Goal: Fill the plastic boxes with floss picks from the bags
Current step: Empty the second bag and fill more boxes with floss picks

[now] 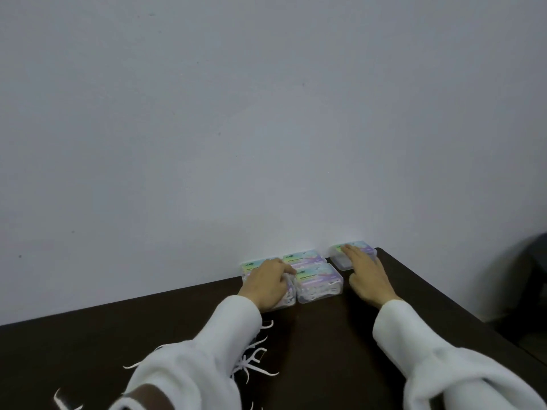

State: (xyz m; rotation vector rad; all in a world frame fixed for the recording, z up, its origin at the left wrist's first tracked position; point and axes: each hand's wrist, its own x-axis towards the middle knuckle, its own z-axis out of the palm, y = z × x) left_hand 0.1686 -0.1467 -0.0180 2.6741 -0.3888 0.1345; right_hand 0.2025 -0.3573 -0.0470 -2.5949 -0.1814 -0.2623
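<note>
Several clear plastic boxes with pastel labels stand against the wall at the far edge of the dark table (pixel 325 344). My left hand (pixel 268 284) grips the leftmost box (pixel 288 295), which is packed with white floss picks. Right of it stands a filled, lidded box (pixel 321 284), with another box (pixel 302 257) behind it. My right hand (pixel 365 275) lies flat, its fingers stretched onto the lid of the far right box (pixel 340 260), which looks empty through its near wall. Loose white floss picks (pixel 256 361) lie beside my left sleeve. No bag is in view.
A pale wall rises directly behind the boxes. The table's right edge runs diagonally from the far corner toward me, with a dark object (pixel 529 279) on the floor beyond it. More loose picks (pixel 63 400) lie at the bottom left.
</note>
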